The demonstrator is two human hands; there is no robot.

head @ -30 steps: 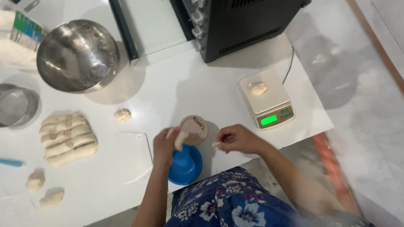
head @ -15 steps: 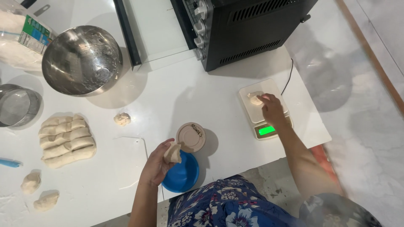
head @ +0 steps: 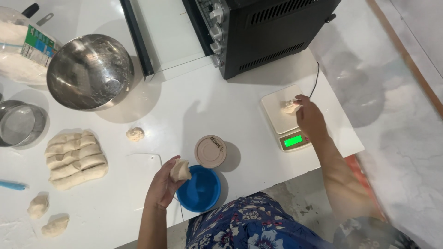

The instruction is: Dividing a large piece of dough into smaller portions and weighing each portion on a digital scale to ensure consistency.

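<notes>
My left hand holds a lump of pale dough just above the left rim of a blue bowl at the table's near edge. My right hand reaches out to a white kitchen scale with a lit green display; its fingertips pinch a small dough piece resting on the scale's platform. A round tan lid or container stands just beyond the blue bowl.
A slab of scored dough lies at the left, with small dough pieces around it. A steel mixing bowl, a sieve and a flour bag stand far left. A black oven with open door sits behind.
My right hand went from beside the left hand out to the scale and now grips the dough piece there. My left hand stays by the blue bowl with its dough.
</notes>
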